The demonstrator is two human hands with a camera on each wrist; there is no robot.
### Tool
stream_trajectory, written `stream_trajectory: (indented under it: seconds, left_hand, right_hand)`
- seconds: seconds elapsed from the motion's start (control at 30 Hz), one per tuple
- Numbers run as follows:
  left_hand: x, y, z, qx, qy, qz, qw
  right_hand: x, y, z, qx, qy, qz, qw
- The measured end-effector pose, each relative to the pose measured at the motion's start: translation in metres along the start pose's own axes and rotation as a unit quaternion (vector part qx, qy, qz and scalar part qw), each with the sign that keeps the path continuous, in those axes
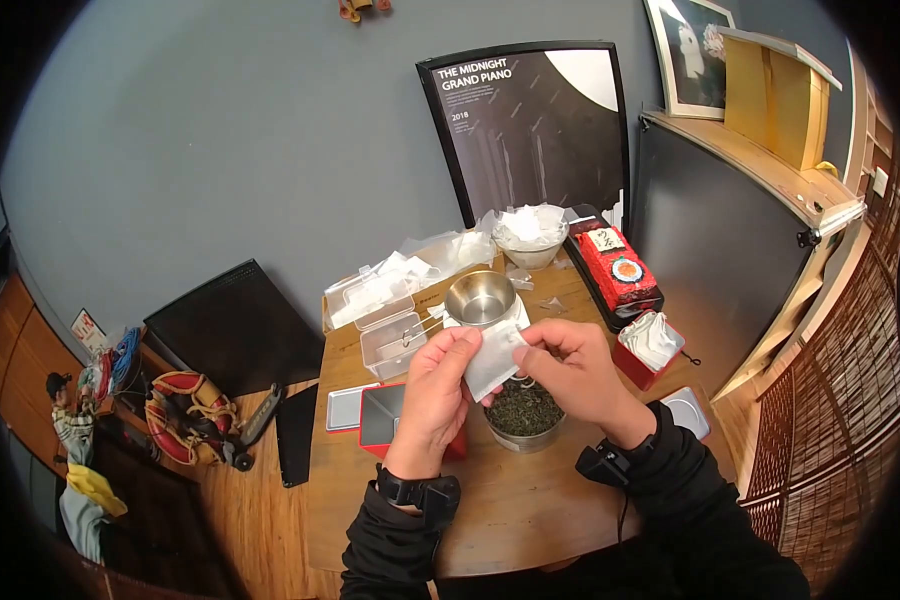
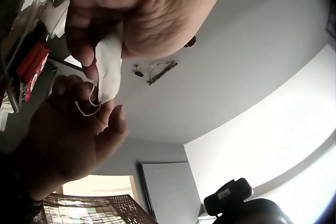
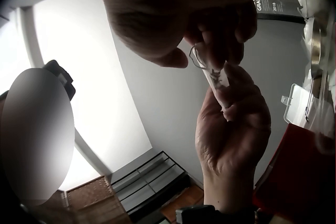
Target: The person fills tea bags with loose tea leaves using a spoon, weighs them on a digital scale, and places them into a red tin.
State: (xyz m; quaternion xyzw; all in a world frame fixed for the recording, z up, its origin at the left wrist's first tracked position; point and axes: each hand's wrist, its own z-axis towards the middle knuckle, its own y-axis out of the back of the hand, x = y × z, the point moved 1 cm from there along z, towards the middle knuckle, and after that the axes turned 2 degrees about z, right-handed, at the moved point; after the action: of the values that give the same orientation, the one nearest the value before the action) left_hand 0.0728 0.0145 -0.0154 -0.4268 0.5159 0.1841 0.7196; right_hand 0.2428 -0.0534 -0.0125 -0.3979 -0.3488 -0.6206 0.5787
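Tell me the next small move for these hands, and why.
Probably have the right hand draw the string gently while the left hand steadies the white pouch. The string loops slack by the right fingers, and dark bits show at the pouch, so tightening might keep them in.

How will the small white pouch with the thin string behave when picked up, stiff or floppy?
The small white pouch will probably be floppy, as its thin material creases between the left hand and right hand. It looks light, pinched in fingertips. Being flattish, it likely won't roll.
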Motion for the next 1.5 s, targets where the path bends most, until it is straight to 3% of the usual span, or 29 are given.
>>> stream_trajectory:
  seconds: [0.1, 0.17, 0.37, 1.03, 1.1, 1.17, 1.23, 1.3, 1.33, 1.4, 1.5]
  left_hand:
    - [-0.003, -0.006, -0.003, -0.030, -0.035, 0.006, 0.999]
    - [-0.006, -0.009, -0.006, 0.027, -0.103, -0.003, 0.994]
    - [0.002, -0.008, -0.007, 0.066, -0.138, 0.020, 0.988]
    - [-0.003, -0.011, -0.010, -0.043, -0.153, 0.109, 0.981]
    - [-0.012, -0.011, -0.014, -0.060, -0.148, 0.127, 0.979]
    - [-0.021, -0.008, -0.019, -0.062, -0.124, 0.226, 0.964]
    - [-0.024, -0.010, -0.021, -0.060, -0.091, 0.244, 0.964]
    - [-0.024, -0.007, -0.024, -0.059, -0.084, 0.362, 0.926]
    - [-0.021, -0.008, -0.023, -0.055, -0.073, 0.361, 0.928]
    - [-0.016, -0.012, -0.023, 0.020, -0.134, 0.584, 0.800]
    - [-0.010, -0.018, -0.020, 0.078, -0.099, 0.613, 0.780]
  right_hand:
    - [-0.004, 0.000, 0.003, -0.065, 0.014, 0.016, 0.998]
    - [-0.003, 0.003, 0.005, -0.081, 0.012, 0.047, 0.995]
    - [-0.007, 0.002, 0.006, -0.131, 0.022, 0.096, 0.987]
    - [-0.008, 0.001, 0.005, -0.101, 0.010, 0.121, 0.987]
    - [-0.010, 0.004, 0.009, -0.164, 0.006, 0.126, 0.978]
    - [-0.007, 0.012, 0.012, -0.181, 0.001, 0.111, 0.977]
    - [-0.003, 0.016, 0.015, -0.206, 0.032, 0.114, 0.971]
    - [-0.005, 0.017, 0.015, -0.210, 0.032, 0.090, 0.973]
    - [-0.006, 0.017, 0.015, -0.195, 0.038, 0.080, 0.977]
    - [-0.007, 0.013, 0.014, -0.171, 0.044, 0.081, 0.981]
    - [-0.007, 0.008, 0.013, -0.158, 0.061, 0.064, 0.983]
